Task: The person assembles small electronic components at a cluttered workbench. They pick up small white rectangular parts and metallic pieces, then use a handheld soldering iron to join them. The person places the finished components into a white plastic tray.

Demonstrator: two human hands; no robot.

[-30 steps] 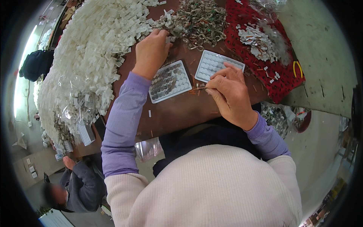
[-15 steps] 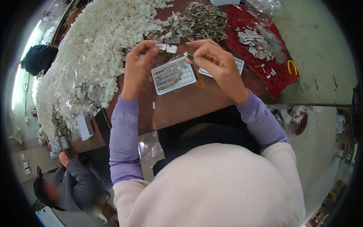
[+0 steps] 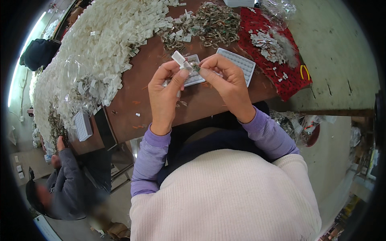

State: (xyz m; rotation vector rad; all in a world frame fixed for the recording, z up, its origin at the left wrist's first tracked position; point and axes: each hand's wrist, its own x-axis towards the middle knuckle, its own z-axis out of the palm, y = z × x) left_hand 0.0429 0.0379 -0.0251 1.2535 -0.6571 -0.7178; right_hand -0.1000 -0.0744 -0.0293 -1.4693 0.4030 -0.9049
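Note:
My left hand (image 3: 164, 90) pinches a small white plastic case (image 3: 178, 58) between thumb and fingers. Its lid stands up, apart from the lower half. Close beside it, my right hand (image 3: 226, 76) is closed in a pinch on a small green and metallic part (image 3: 196, 69), which meets or nearly meets the case. Fingers hide the rest of both pieces. Behind and below the hands lies a white tray (image 3: 194, 82), mostly covered by them. To its right rests a second white tray (image 3: 246, 69) with rows of round pockets.
A large heap of white plastic cases (image 3: 100, 36) covers the left. Small metallic parts (image 3: 217, 26) are piled at the far middle. On the right, red cloth (image 3: 290, 90) bears white pieces and yellow-handled pliers (image 3: 305, 72). Another person (image 3: 66, 184) sits at lower left.
My hands have come together: the left moved right and nearer me, the right slightly left. The case now shows its lid raised, and the small part is up against or very near it.

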